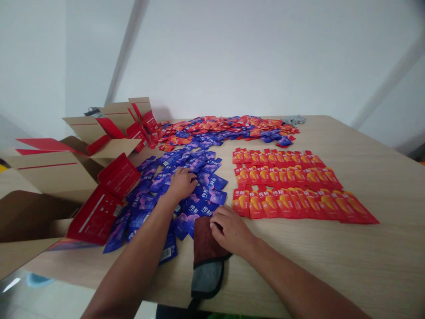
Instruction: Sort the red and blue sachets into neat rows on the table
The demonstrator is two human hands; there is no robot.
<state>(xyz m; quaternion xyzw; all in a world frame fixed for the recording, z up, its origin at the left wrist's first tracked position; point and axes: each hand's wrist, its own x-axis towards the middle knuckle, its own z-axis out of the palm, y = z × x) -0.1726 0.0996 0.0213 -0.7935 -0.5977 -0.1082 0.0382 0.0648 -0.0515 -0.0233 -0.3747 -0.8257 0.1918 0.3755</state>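
Left hand [182,182] over blue sachets [212,181], centre; right hand [232,228] at brown-grey pad [203,241]; both grips unclear. Red sachets [283,199] overlapped, right, likely saving space.

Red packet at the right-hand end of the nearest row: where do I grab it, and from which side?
Probably pinch the red packet by its free right edge, bringing the right hand in from the right: it lies flat, other red packets crowd its left, and bare table lies beyond that edge.
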